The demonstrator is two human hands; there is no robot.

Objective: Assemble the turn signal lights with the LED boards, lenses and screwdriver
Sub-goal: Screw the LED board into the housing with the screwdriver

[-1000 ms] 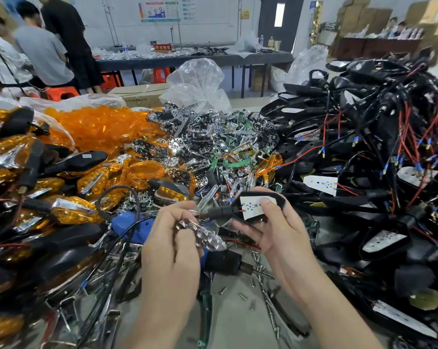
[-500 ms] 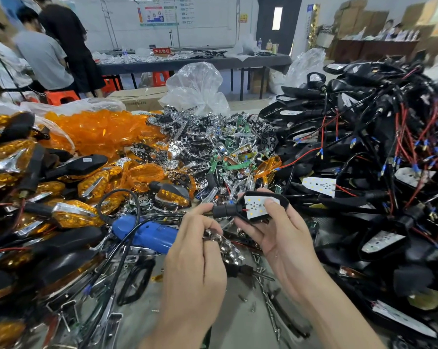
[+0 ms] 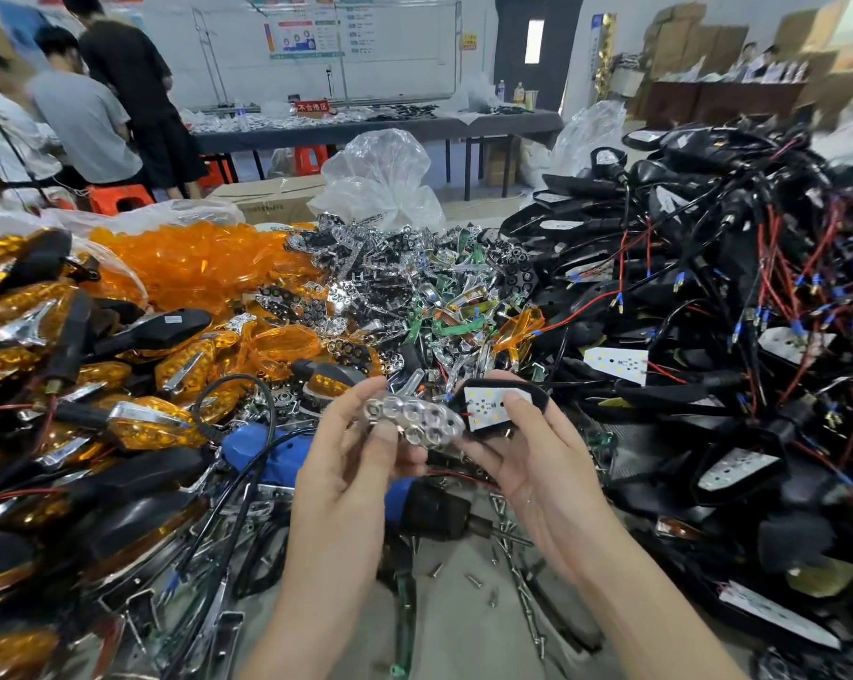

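My left hand (image 3: pixel 346 463) pinches a chrome reflector piece (image 3: pixel 414 417) with several round cups, holding it level just left of the housing. My right hand (image 3: pixel 532 454) grips a black turn signal housing (image 3: pixel 527 392) with a white LED board (image 3: pixel 493 404) facing up; the thumb lies on the board. The reflector's right end touches the housing's left edge. A blue and black electric screwdriver (image 3: pixel 414 503) lies on the table under both hands.
Amber lenses (image 3: pixel 203 267) are heaped at back left, finished amber lights (image 3: pixel 135 424) at left, chrome reflectors (image 3: pixel 395 277) in the middle, black housings with red wires (image 3: pixel 709 311) at right. Loose screws (image 3: pixel 473 579) dot the table. People stand at back left.
My left hand has lifted the chrome reflector from below the housing up to its left edge. My right hand has turned the housing so the board faces up more.
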